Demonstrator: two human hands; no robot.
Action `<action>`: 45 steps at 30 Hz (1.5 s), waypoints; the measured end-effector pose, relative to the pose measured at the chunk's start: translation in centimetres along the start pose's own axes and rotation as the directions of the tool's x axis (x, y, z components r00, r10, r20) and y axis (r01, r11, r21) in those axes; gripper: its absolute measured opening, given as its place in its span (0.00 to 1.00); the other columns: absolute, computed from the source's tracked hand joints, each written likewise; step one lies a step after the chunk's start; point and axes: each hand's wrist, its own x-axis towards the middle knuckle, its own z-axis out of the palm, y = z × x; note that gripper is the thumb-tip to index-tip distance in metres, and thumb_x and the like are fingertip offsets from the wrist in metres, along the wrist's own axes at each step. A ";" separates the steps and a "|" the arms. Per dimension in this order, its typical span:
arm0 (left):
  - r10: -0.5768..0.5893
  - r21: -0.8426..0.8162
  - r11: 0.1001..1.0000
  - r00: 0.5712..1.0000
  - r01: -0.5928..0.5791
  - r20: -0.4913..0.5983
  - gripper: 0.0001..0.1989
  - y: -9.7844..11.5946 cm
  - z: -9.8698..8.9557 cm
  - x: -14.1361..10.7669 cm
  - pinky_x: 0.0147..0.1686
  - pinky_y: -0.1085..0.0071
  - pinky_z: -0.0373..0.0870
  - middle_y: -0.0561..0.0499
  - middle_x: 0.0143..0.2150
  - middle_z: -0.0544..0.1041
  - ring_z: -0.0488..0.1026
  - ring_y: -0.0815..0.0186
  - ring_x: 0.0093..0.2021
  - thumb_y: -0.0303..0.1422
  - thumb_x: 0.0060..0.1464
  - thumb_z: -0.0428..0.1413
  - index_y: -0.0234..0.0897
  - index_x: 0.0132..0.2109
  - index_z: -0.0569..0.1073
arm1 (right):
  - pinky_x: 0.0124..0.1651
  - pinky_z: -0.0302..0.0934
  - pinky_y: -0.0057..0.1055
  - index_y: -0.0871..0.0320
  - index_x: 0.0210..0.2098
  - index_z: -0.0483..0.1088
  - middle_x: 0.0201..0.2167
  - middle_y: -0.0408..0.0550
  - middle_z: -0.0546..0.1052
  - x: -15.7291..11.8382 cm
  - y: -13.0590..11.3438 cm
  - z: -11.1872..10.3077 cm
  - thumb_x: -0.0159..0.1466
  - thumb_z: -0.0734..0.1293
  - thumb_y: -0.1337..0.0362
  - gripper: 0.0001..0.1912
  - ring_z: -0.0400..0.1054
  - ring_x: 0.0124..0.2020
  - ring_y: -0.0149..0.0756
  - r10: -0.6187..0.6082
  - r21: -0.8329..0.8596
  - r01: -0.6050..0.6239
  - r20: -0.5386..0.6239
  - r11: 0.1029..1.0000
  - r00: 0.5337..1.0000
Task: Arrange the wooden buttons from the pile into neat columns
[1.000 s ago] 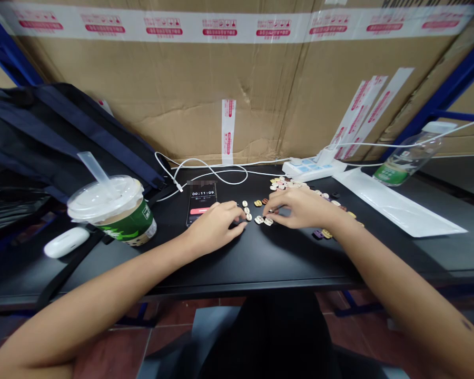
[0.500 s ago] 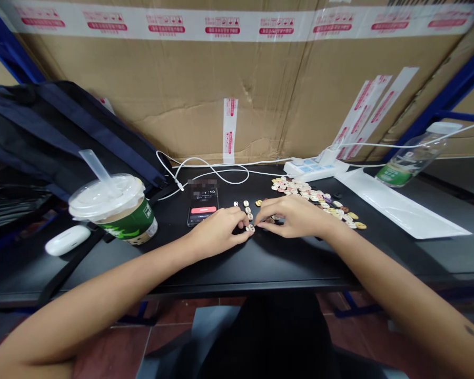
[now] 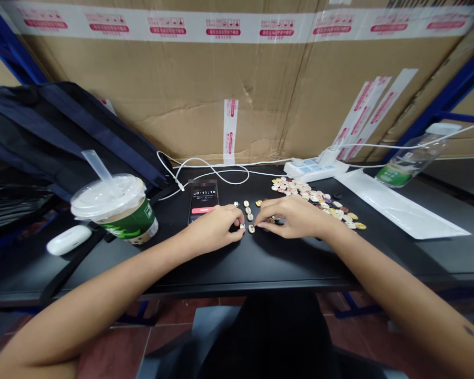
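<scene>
Evidently, the piece (image 3: 252,229) at the right hand (image 3: 286,217) looks cream — oval; dark-marked.

We are seeing a lidded cup (image 3: 137,225) before a backpack (image 3: 102,139).
We are also noticing a phone (image 3: 204,198) near a white cable (image 3: 180,186), a bottle (image 3: 397,172) beside a pouch (image 3: 403,205).

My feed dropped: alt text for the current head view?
A person's left hand is at a small pale piece, the right hand at a pale oval piece beside it, on a black table. A scattered pile of pieces lies beyond the right hand; a phone and lidded cup are at left.
</scene>
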 end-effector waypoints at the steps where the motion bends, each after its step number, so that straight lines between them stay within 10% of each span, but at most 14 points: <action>1: -0.017 0.020 1.000 1.000 0.018 -0.008 0.03 0.0 -0.1 0.0 0.42 0.66 0.68 0.51 0.35 0.75 0.72 0.64 0.36 0.31 0.57 0.58 0.36 0.38 0.74 | 0.37 0.61 0.28 0.52 0.39 0.79 0.37 0.42 0.81 0.0 0.0 0.0 0.61 0.66 0.72 0.13 0.74 0.34 0.33 0.004 -0.002 -0.004 0.000 1.000 1.000; 28: -0.032 0.050 0.998 0.999 0.032 -0.001 0.03 -0.3 -0.8 0.1 0.41 0.68 0.64 0.52 0.35 0.74 0.71 0.67 0.34 0.30 0.58 0.56 0.37 0.38 0.74 | 0.38 0.60 0.29 0.51 0.38 0.79 0.35 0.42 0.81 -0.7 1.3 -1.4 0.61 0.67 0.68 0.09 0.74 0.34 0.34 0.079 -0.091 -0.087 -0.097 0.992 0.992; 45: 0.009 -0.006 1.000 1.000 -0.009 -0.004 0.04 0.4 -0.5 -0.1 0.43 0.67 0.63 0.53 0.36 0.74 0.70 0.67 0.36 0.31 0.59 0.56 0.36 0.38 0.73 | 0.36 0.64 0.27 0.52 0.36 0.80 0.34 0.42 0.82 -1.4 2.6 -2.1 0.59 0.68 0.68 0.09 0.75 0.34 0.33 0.151 0.038 -0.155 0.080 0.987 0.985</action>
